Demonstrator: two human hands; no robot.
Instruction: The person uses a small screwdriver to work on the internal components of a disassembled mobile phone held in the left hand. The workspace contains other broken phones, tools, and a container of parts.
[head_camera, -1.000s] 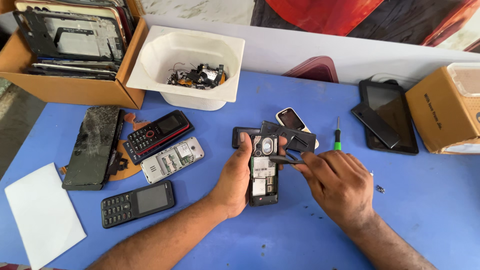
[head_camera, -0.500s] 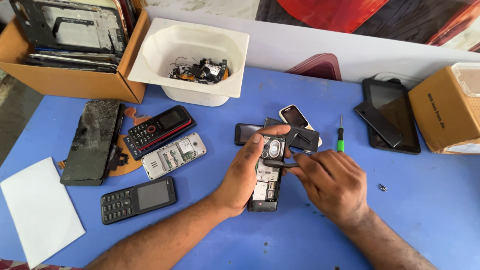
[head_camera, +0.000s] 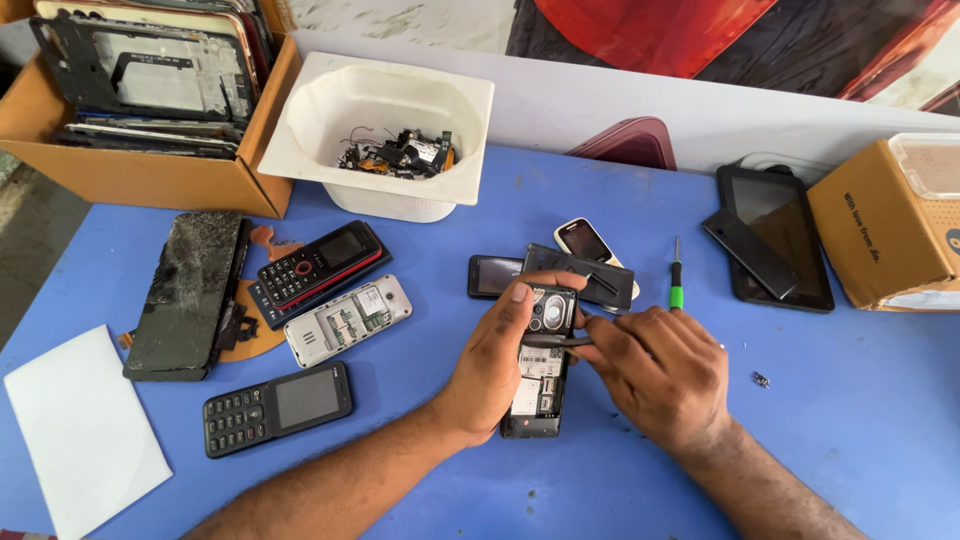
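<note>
Two hands meet over an opened phone (head_camera: 535, 375) near the middle of the blue worktop (head_camera: 850, 440). The phone lies flat, back cover off, with its circuit board showing. Its long axis runs from the near edge toward the far edge, tilted slightly right at the top; the round camera end points to the far edge, the bottom end toward the person. The left hand (head_camera: 495, 365) grips the phone along its left side, thumb pressed on the upper left corner, fingers closed around the body. The right hand (head_camera: 655, 370) sits just beside the phone's right side, its fingers pinched narrow on a thin dark tool (head_camera: 555, 341) that lies across the phone, roughly crosswise to its long axis.

Just beyond the phone, toward the far edge, lie a dark cover (head_camera: 580, 275), a small white phone (head_camera: 585, 240) and a black phone (head_camera: 495, 276). A green-handled screwdriver (head_camera: 676, 280) lies to the right of them, pointing at the far edge. Toward the left edge lie a red-and-black keypad phone (head_camera: 320, 262), a silver phone back (head_camera: 348, 320), a black keypad phone (head_camera: 277, 406), a cracked screen (head_camera: 188, 292) and a white sheet (head_camera: 80, 435). A white tub (head_camera: 300, 140) of small parts stands at the far edge.
</note>
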